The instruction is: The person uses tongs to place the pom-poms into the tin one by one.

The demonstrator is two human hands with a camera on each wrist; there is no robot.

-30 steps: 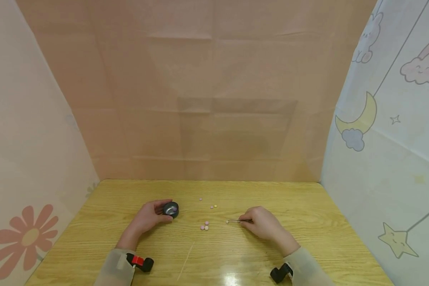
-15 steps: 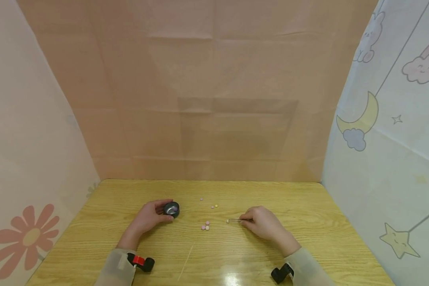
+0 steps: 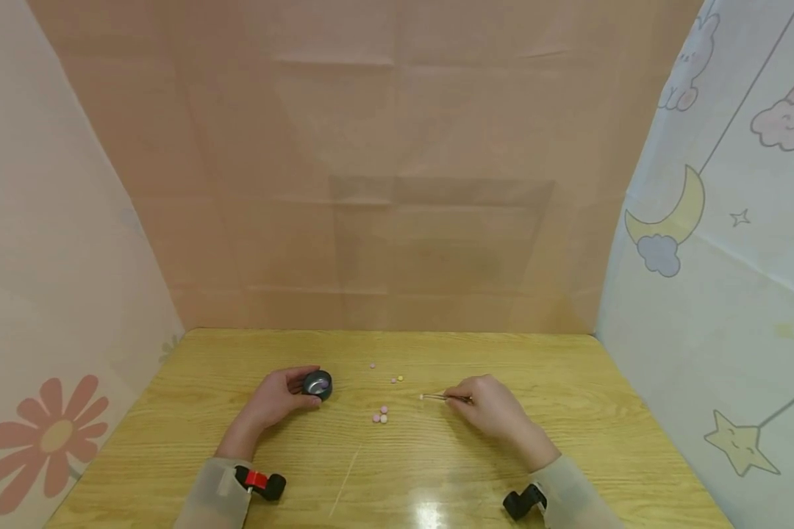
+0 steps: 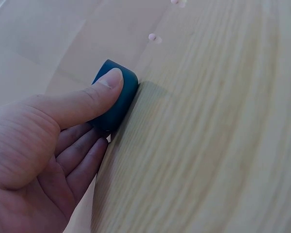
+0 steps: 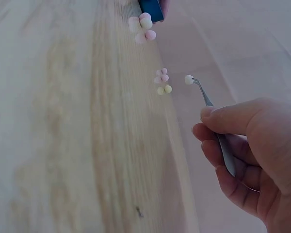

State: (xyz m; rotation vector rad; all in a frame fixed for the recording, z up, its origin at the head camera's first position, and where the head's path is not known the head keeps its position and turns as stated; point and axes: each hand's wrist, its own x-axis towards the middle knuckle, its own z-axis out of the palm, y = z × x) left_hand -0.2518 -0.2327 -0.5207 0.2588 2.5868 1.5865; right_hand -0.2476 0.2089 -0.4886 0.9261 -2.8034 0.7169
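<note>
My left hand (image 3: pixel 279 397) holds a small dark round bowl (image 3: pixel 326 394) between thumb and fingers at the table's left; something pale purple lies inside it. In the left wrist view the thumb presses the bowl's blue-green side (image 4: pixel 122 104). My right hand (image 3: pixel 492 408) pinches metal tweezers (image 5: pixel 203 93), whose bent tips grip a small whitish ball (image 5: pixel 188 79). In the right wrist view that ball is raised off the table. Between the hands lie two pink balls (image 3: pixel 384 410) and a cream ball (image 3: pixel 384 419), close together.
Farther back on the wooden table (image 3: pixel 410 470) are a small yellow ball (image 3: pixel 400 378) and two small pink balls (image 3: pixel 373 366). A brown sheet (image 3: pixel 397 257) hangs behind the table. Printed white sheets (image 3: pixel 714 308) stand at both sides.
My right hand has lifted the tweezers and the whitish ball up from the table, slightly away from me. The left hand and bowl stay in place.
</note>
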